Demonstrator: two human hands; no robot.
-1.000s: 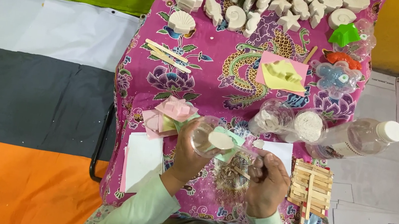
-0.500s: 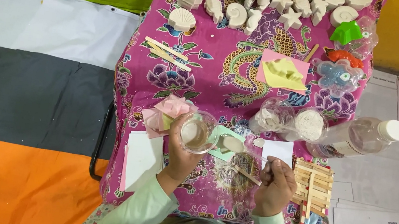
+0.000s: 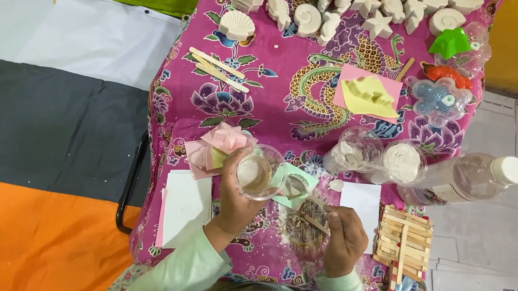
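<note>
1. Two hands work at the near edge of a pink floral tablecloth (image 3: pixel 318 100). The left hand (image 3: pixel 235 196) is wrapped around a clear plastic cup (image 3: pixel 257 172), tilted over a pale green mould (image 3: pixel 293 187) that sits just right of the cup.
2. The right hand (image 3: pixel 344 233) is closed on a thin wooden stick (image 3: pixel 315 223), right of the cup, its tip angled back toward the mould.
3. Progress, as a judgement: many white plaster shell and star casts (image 3: pixel 331 1) already stand in rows at the cloth's far edge, well beyond the cup, so much casting looks done. The green mould appears to be at the filling stage; whether it is full cannot be told.
4. Containers: right of the cup and slightly farther away, two clear tubs of white powder (image 3: pixel 377 158); beyond them a clear bottle with a white cap (image 3: pixel 468 180), lying on its side, its label too small to make out.
5. Far right of the cup: green (image 3: pixel 451 43), orange (image 3: pixel 445 74) and blue (image 3: pixel 438 99) moulds; a yellow mould on pink paper (image 3: pixel 366 93).
6. Just left of the cup, a pink mould (image 3: pixel 219 147); right of the stick, a stack of craft sticks (image 3: pixel 403 238).
</note>
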